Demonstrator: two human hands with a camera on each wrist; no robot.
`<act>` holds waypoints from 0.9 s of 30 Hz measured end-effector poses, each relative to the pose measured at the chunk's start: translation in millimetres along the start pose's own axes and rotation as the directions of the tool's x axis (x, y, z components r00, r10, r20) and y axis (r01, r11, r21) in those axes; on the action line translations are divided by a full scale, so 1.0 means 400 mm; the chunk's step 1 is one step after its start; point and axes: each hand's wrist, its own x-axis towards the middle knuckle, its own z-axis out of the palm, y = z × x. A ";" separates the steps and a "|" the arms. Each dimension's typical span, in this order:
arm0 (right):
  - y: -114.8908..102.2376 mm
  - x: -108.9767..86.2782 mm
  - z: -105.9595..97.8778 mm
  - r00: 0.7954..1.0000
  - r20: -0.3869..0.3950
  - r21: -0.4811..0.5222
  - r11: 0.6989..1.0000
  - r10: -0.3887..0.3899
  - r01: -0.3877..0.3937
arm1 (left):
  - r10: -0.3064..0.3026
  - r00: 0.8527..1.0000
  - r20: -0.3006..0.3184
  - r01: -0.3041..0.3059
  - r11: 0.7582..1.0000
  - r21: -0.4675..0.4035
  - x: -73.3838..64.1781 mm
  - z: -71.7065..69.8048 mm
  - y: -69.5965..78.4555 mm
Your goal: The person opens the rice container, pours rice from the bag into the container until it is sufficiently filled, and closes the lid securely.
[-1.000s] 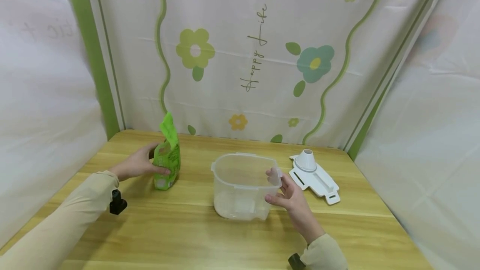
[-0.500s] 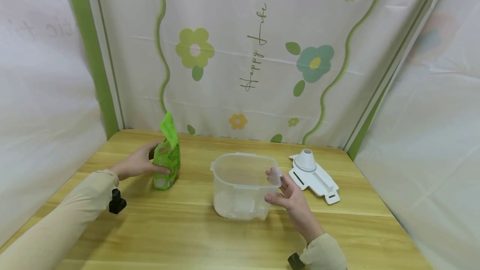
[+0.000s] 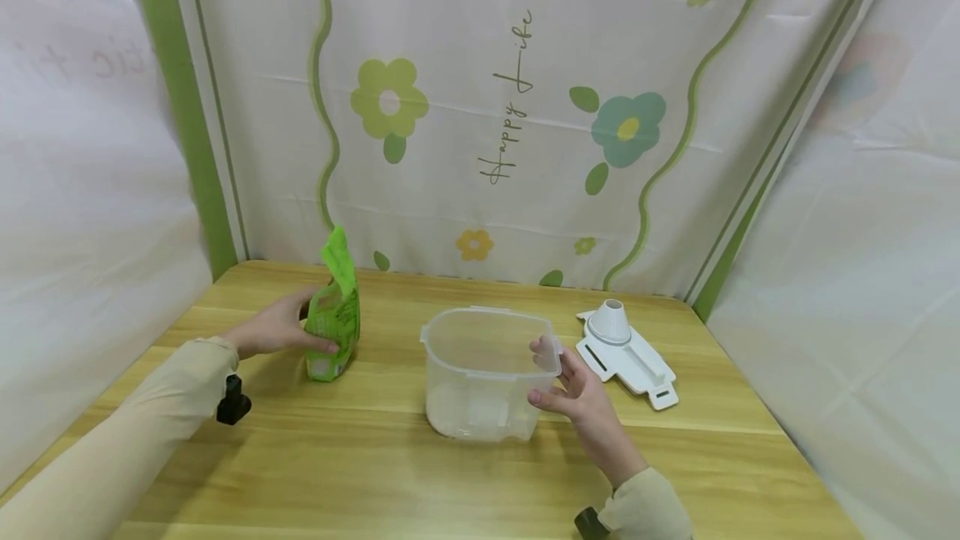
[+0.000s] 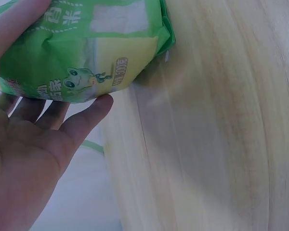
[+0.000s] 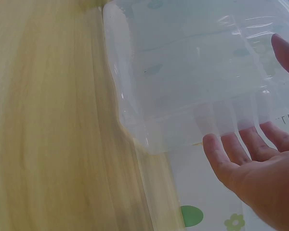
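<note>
On the left of the table stands a green rice bag (image 3: 335, 332), its top open and pulled up into a strip. My left hand (image 3: 281, 326) grips it from the left, thumb on the near face and fingers behind. In the left wrist view the bag's printed face (image 4: 86, 57) shows a cartoon frog, above the palm. A clear plastic container (image 3: 480, 398) stands upright at the middle, without a lid and with a little pale stuff low inside. My right hand (image 3: 585, 411) holds its right end, thumb in front and fingertips around the far side, seen through the wall (image 5: 183, 86).
A white plastic lid (image 3: 637, 357) with a cone-shaped spout lies on the table just right of the container. The wooden table (image 3: 360, 473) is enclosed by white flowered curtains (image 3: 450, 107) at the back and both sides. Black wrist cameras (image 3: 233, 400) sit on both sleeves.
</note>
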 end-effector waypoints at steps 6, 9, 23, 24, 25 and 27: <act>-0.002 -0.001 0.002 1.000 -0.005 -0.005 1.000 0.016 -0.016 | -0.012 0.999 0.037 0.011 1.000 0.008 0.002 0.006 -0.001; -0.003 0.000 0.003 1.000 -0.008 0.009 1.000 0.021 -0.021 | 0.010 0.998 0.056 -0.010 1.000 -0.003 0.007 0.009 -0.002; -0.003 -0.001 0.003 1.000 -0.005 0.035 0.999 0.011 -0.011 | 0.002 1.000 0.005 -0.002 1.000 0.021 0.008 0.021 0.006; -0.003 -0.001 0.003 1.000 -0.006 0.034 0.999 0.011 -0.011 | 0.004 1.000 0.008 -0.005 1.000 0.017 0.008 0.022 0.005; -0.002 0.000 0.003 1.000 -0.006 0.033 0.999 0.010 -0.010 | 0.006 1.000 0.009 -0.006 1.000 0.015 0.008 0.022 0.005; 0.000 0.000 0.002 1.000 -0.003 0.030 0.999 0.011 -0.011 | 0.004 1.000 0.009 -0.004 1.000 0.014 0.008 0.024 0.006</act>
